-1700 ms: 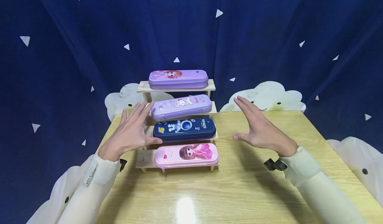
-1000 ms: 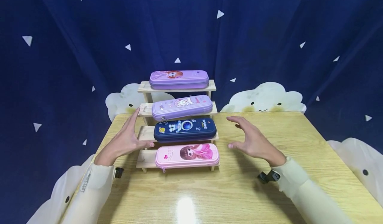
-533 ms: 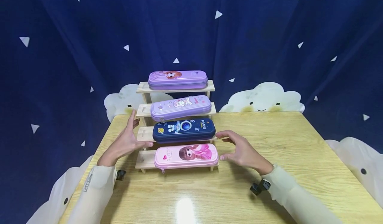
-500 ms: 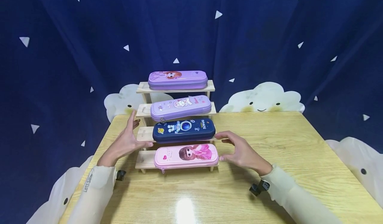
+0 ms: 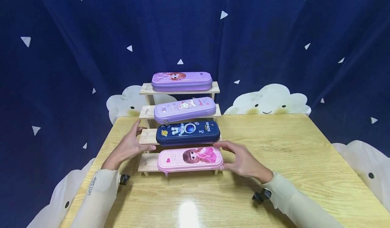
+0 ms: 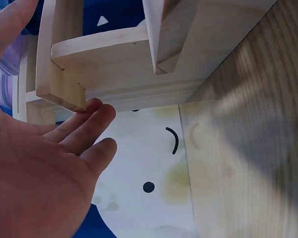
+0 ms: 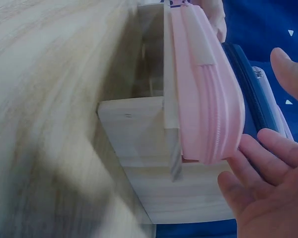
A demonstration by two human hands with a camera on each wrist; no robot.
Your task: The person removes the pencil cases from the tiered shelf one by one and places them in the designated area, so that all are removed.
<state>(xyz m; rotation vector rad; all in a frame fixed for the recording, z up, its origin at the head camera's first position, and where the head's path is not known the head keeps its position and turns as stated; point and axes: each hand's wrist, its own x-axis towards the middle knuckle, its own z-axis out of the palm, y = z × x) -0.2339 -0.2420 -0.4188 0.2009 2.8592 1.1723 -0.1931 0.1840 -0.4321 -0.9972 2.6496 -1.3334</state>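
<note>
A pink pencil case with a girl's picture lies on the lowest tier of a wooden step stand. My right hand is at its right end, thumb in front and index finger behind. In the right wrist view, the fingers extend to the case's edge and the thumb stands apart from it. My left hand is at the left end of the second-lowest tier, fingers mostly straight. Its fingertips seem to touch the board in the left wrist view. Above lie a dark blue space-print case, a lilac rabbit case and a purple case.
The stand sits on a light wooden table. Behind hangs a navy curtain with white triangles and cloud prints. The rabbit case lies slightly askew, its zip pull hanging at the left.
My right hand has come left and down to the pink case's end. My left hand has lowered beside the stand and lately moved little. The cases have stayed put.
</note>
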